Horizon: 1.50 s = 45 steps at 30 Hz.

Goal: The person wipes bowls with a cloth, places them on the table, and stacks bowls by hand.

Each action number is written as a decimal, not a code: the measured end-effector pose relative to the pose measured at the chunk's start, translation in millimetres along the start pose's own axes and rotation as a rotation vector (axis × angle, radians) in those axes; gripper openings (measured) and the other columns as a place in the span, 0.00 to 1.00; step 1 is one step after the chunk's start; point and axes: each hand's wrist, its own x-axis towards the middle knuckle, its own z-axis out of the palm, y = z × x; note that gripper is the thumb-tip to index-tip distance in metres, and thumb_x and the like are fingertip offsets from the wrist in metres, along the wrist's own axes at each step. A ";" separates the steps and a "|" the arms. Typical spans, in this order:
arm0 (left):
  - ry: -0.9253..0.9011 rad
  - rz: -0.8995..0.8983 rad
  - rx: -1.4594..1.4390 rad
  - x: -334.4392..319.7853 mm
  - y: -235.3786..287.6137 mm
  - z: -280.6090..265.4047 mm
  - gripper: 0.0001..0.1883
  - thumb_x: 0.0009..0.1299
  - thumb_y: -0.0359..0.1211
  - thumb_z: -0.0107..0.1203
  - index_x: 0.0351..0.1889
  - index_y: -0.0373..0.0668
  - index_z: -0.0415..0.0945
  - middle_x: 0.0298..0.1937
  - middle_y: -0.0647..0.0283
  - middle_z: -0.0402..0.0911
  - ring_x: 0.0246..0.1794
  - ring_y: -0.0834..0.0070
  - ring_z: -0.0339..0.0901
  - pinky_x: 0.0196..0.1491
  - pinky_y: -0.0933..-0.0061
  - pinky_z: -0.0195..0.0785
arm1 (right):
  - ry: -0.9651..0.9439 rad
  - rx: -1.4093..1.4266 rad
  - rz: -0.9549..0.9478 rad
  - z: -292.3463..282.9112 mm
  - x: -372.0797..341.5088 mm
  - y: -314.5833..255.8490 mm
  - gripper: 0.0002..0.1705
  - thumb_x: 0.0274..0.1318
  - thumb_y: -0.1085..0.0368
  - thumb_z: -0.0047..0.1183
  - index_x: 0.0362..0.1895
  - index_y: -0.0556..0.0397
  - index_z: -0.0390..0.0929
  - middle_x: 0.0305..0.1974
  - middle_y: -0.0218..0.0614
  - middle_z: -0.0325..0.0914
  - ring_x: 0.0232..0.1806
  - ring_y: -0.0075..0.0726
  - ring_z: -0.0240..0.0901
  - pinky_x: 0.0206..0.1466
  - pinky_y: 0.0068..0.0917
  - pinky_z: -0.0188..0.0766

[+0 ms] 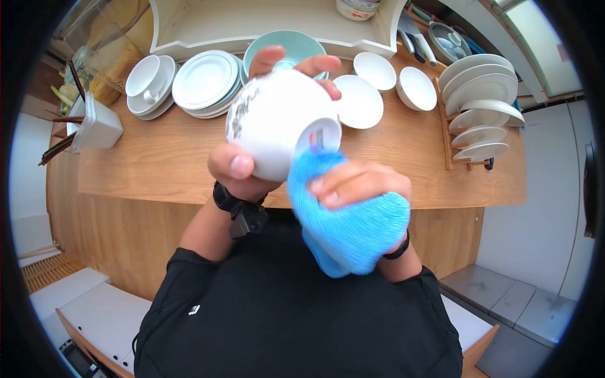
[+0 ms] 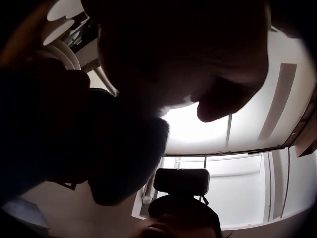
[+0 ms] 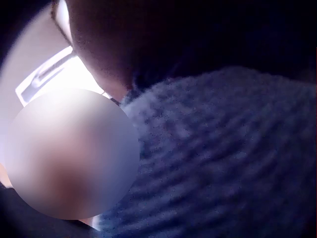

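Over the wooden countertop (image 1: 164, 157), one patterned bowl (image 1: 271, 120), probably rigid, slippery and fragile, best held around its wall, is gripped by the left hand (image 1: 234, 167), while the right hand (image 1: 362, 183) pinches one blue cloth (image 1: 353, 233) at the bowl's foot, three white bowls (image 1: 358, 103) and one green bowl (image 1: 296, 40) beyond.

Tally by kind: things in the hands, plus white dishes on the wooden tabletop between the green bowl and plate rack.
White round ceramic-looking bowl with floral pattern, left hand: 1
Blue textured cloth, right hand: 1
White round ceramic-looking dishes: 3
Total: 5
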 end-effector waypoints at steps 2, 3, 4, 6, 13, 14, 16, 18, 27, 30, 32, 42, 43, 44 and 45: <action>0.055 0.025 0.126 5.4 2.2 0.9 0.50 0.56 0.51 0.70 0.76 0.50 0.60 0.71 0.41 0.68 0.65 0.52 0.76 0.65 0.49 0.77 | -0.039 0.340 -0.012 5.2 -6.6 10.9 0.17 0.59 0.68 0.70 0.52 0.60 0.86 0.55 0.58 0.85 0.57 0.54 0.85 0.61 0.46 0.83; 0.056 0.033 0.127 5.0 2.5 4.4 0.50 0.56 0.51 0.70 0.76 0.50 0.60 0.71 0.41 0.68 0.65 0.52 0.76 0.65 0.49 0.77 | -0.047 0.341 -0.011 6.9 -7.0 11.8 0.17 0.59 0.68 0.70 0.52 0.60 0.86 0.55 0.58 0.85 0.57 0.54 0.85 0.61 0.46 0.83; 0.224 -0.007 0.144 5.3 3.4 9.1 0.50 0.61 0.60 0.64 0.79 0.53 0.59 0.74 0.43 0.67 0.67 0.50 0.76 0.65 0.45 0.76 | 0.087 0.090 -0.108 7.4 -6.4 12.5 0.19 0.57 0.68 0.71 0.53 0.60 0.86 0.56 0.57 0.85 0.57 0.54 0.85 0.61 0.46 0.82; 0.370 -0.048 -0.010 5.0 3.5 9.3 0.48 0.74 0.74 0.39 0.83 0.55 0.55 0.77 0.48 0.68 0.69 0.52 0.76 0.68 0.41 0.72 | 0.256 -0.276 -0.213 4.5 0.1 11.3 0.27 0.52 0.69 0.74 0.58 0.59 0.84 0.59 0.55 0.83 0.58 0.53 0.84 0.63 0.45 0.81; 0.335 -0.146 0.168 -7.5 -5.9 27.9 0.42 0.84 0.68 0.26 0.86 0.53 0.45 0.79 0.56 0.62 0.80 0.60 0.60 0.76 0.50 0.63 | 0.501 -0.794 -0.238 -2.4 17.6 30.3 0.35 0.51 0.69 0.76 0.64 0.62 0.79 0.63 0.52 0.81 0.64 0.49 0.81 0.67 0.45 0.78; 0.339 -0.170 0.263 -9.4 -3.8 27.6 0.39 0.86 0.65 0.24 0.85 0.50 0.48 0.77 0.56 0.66 0.79 0.61 0.64 0.76 0.52 0.64 | 0.596 -0.511 -0.081 -4.8 14.0 28.1 0.35 0.53 0.68 0.76 0.65 0.64 0.77 0.62 0.50 0.81 0.64 0.46 0.80 0.67 0.45 0.77; 0.329 -0.195 0.368 -14.8 -6.4 13.8 0.39 0.86 0.64 0.24 0.84 0.49 0.49 0.75 0.56 0.69 0.76 0.62 0.67 0.76 0.53 0.65 | 0.710 -0.122 0.169 -13.7 12.8 20.3 0.34 0.59 0.65 0.73 0.66 0.65 0.75 0.60 0.45 0.81 0.63 0.37 0.78 0.68 0.40 0.75; 0.392 -0.166 0.461 -17.8 -18.7 5.3 0.39 0.86 0.64 0.28 0.80 0.45 0.58 0.68 0.56 0.77 0.68 0.65 0.76 0.73 0.57 0.69 | 0.681 0.058 0.240 -19.8 16.0 19.0 0.33 0.60 0.65 0.72 0.66 0.65 0.75 0.59 0.43 0.82 0.61 0.35 0.79 0.67 0.38 0.75; 0.354 -0.265 -0.294 -21.9 -12.5 -2.4 0.39 0.83 0.63 0.38 0.73 0.40 0.70 0.67 0.56 0.80 0.66 0.61 0.79 0.71 0.56 0.71 | 0.376 -0.636 -0.048 -40.2 17.1 14.4 0.28 0.56 0.71 0.69 0.62 0.63 0.81 0.58 0.46 0.84 0.61 0.45 0.82 0.65 0.39 0.76; 0.320 -0.305 -0.163 -19.0 -4.5 -6.5 0.38 0.83 0.63 0.38 0.73 0.41 0.70 0.67 0.57 0.80 0.66 0.62 0.79 0.70 0.57 0.73 | 0.139 -0.903 -0.266 -52.6 22.2 -6.6 0.28 0.52 0.66 0.73 0.59 0.58 0.85 0.58 0.44 0.86 0.59 0.48 0.84 0.64 0.39 0.78; 0.320 -0.319 -0.066 -20.2 -1.9 -13.1 0.38 0.84 0.63 0.38 0.73 0.39 0.69 0.68 0.55 0.79 0.66 0.63 0.79 0.70 0.59 0.73 | -0.182 -1.165 -0.356 -47.3 23.8 -21.1 0.27 0.50 0.67 0.72 0.58 0.51 0.86 0.55 0.41 0.88 0.54 0.47 0.87 0.57 0.40 0.82; 0.168 0.085 0.652 -4.8 -18.1 -0.2 0.46 0.80 0.71 0.37 0.68 0.34 0.69 0.68 0.42 0.77 0.68 0.56 0.78 0.71 0.57 0.71 | -0.161 -0.375 0.200 -14.4 4.2 16.4 0.31 0.54 0.69 0.60 0.65 0.53 0.80 0.66 0.46 0.81 0.55 0.44 0.85 0.57 0.33 0.80; 0.152 0.226 0.769 -4.6 -23.8 -1.5 0.46 0.79 0.72 0.36 0.67 0.35 0.69 0.67 0.41 0.78 0.67 0.54 0.78 0.71 0.56 0.71 | -0.131 -0.374 0.197 -10.2 -2.1 14.7 0.31 0.54 0.69 0.60 0.65 0.53 0.80 0.66 0.46 0.81 0.55 0.44 0.85 0.57 0.33 0.80; 0.096 0.347 0.796 -2.3 -33.2 -4.8 0.47 0.77 0.73 0.37 0.66 0.36 0.70 0.67 0.39 0.77 0.67 0.50 0.77 0.70 0.53 0.71 | -0.017 -0.127 0.403 -1.9 -7.3 8.4 0.26 0.56 0.70 0.62 0.61 0.56 0.81 0.57 0.39 0.82 0.50 0.34 0.83 0.54 0.30 0.78; 0.081 0.335 0.795 2.5 -37.7 -12.9 0.47 0.77 0.73 0.37 0.66 0.36 0.70 0.67 0.39 0.77 0.67 0.50 0.77 0.70 0.53 0.71 | 0.090 0.125 0.597 5.8 -10.1 4.0 0.21 0.58 0.70 0.64 0.57 0.58 0.82 0.49 0.33 0.84 0.45 0.25 0.80 0.50 0.27 0.76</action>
